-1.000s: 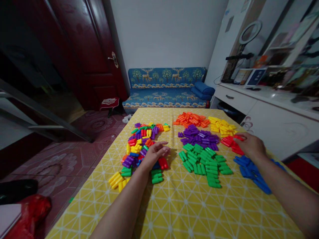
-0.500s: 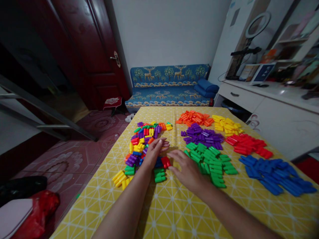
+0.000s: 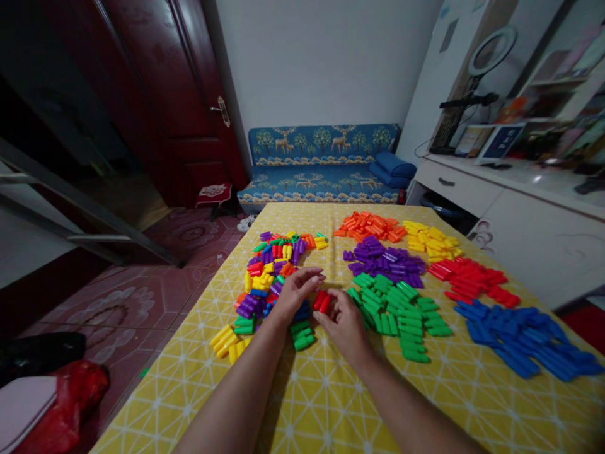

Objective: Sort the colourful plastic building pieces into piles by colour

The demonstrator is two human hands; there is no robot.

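Hands reach over a bench (image 3: 312, 410) with a yellow cloth of white lines; take the red block (image 3: 322, 301) as the centre of a clock face, twelve pointing away from the wearer. The right hand (image 3: 347, 323), at four o'clock, has its grip closed on that block, thumb and fingers pinching it. (Whether the block is lifted clear of the cloth cannot be told.) The left hand (image 3: 295, 293) is at ten o'clock, its grip partly open with fingers loosely curved; whether its palm covers anything is hidden.

Beyond the left hand, also toward ten, runs a mixed heap (image 3: 271, 271) of coloured plastic blocks. A green block (image 3: 303, 339) lies near seven o'clock, yellow blocks (image 3: 229, 342) toward eight.

Single-colour piles fill the other side: orange pile (image 3: 368, 227) at one o'clock, purple pile (image 3: 385, 261) and yellow pile (image 3: 431, 241) at two, green pile (image 3: 397, 309) at three, red pile (image 3: 472, 280) between two and three, blue pile (image 3: 524, 337) just past three. A blue patterned sofa (image 3: 321, 176) stands at twelve.
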